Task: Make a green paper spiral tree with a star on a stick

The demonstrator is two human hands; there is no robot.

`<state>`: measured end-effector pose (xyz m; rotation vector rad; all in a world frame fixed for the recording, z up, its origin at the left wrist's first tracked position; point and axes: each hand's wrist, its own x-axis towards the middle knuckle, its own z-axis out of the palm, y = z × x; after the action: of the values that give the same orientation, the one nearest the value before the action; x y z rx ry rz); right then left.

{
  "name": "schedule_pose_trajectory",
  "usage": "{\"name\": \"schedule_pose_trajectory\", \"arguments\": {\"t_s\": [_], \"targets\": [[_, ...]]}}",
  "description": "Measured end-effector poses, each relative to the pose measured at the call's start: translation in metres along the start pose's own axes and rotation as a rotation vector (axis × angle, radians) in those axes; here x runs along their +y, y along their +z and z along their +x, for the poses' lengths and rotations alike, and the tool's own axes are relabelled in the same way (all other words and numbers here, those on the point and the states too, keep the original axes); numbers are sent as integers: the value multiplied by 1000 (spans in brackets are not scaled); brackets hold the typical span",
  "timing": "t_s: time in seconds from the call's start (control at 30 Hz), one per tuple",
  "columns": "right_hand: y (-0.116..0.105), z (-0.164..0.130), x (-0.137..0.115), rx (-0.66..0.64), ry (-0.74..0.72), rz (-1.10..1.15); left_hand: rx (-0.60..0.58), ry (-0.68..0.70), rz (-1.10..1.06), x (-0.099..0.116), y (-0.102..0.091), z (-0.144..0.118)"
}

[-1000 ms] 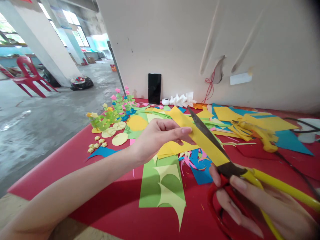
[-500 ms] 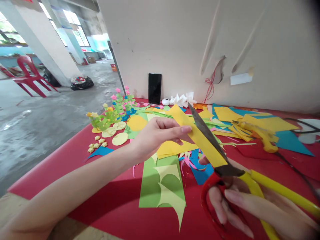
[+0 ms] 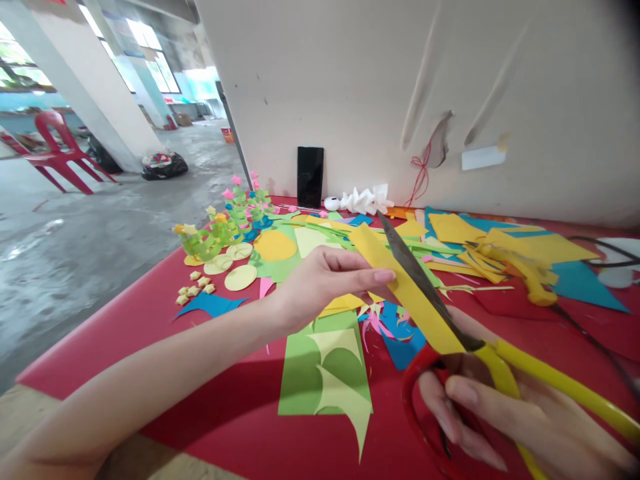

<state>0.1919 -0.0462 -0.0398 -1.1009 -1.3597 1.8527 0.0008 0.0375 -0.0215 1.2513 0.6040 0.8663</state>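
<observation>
My left hand (image 3: 335, 280) pinches a strip of yellow paper (image 3: 425, 313) between thumb and fingers, above the middle of the table. Wrapped round the handles of a pair of scissors (image 3: 415, 260), one red and one yellow, is my right hand (image 3: 505, 407). The dark blades point up and to the left, lying along the right edge of the yellow strip. Below the hands is a green paper sheet (image 3: 300, 380) with pale yellow offcuts (image 3: 345, 393) on it. Blue paper (image 3: 400, 340) and pink scraps lie just behind.
Small folded paper stars (image 3: 195, 290), pale paper discs (image 3: 241, 277) and curled green paper plants (image 3: 220, 233) stand at the left. A black phone (image 3: 310, 177) leans on the back board. A yellow glue gun (image 3: 530, 280) lies right, its cord trailing forward.
My left hand and the yellow strip have shifted slightly right and down. The scissor blades have come closer together along the strip's edge.
</observation>
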Motion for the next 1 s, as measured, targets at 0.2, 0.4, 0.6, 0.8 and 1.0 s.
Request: {"name": "schedule_pose_trajectory", "arguments": {"t_s": [0.2, 0.4, 0.6, 0.8, 1.0], "targets": [[2, 2, -3, -17, 30, -19, -8, 16, 10, 0, 0, 0], [1, 1, -4, -24, 43, -50, 2, 10, 31, 0, 0, 0], [-8, -3, 4, -139, 8, 46, 5, 17, 26, 1, -1, 0], [-8, -3, 9, -168, -25, 105, -17, -20, 35, 0, 1, -2], [-10, -3, 17, -95, -16, 118, -23, -3, -20, -3, 3, -2]]}}
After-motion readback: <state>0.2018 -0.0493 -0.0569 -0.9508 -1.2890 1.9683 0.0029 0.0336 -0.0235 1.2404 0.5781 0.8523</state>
